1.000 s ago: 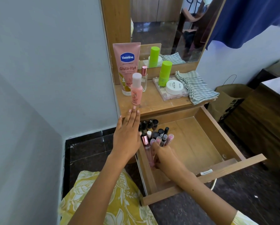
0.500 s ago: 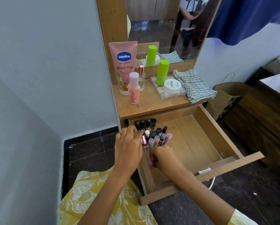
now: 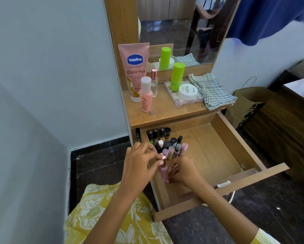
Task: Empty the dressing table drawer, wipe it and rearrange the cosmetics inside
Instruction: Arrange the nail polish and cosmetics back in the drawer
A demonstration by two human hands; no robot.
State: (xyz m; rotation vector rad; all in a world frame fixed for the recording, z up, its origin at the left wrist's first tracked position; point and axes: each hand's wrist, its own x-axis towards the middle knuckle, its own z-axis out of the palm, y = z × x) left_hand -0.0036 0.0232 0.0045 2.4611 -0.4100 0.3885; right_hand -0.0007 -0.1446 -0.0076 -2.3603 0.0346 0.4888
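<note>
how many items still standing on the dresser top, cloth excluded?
6: Vaseline tube, pink bottle, clear perfume bottle at left; green bottle and white jar on the palette case. None seem hidden.

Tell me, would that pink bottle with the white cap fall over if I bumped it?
Probably. The pink bottle is tall and narrow and stands upright on a small base near the tabletop's front edge. It looks like light plastic, so a nudge may tip it, and its round body could then roll.
</note>
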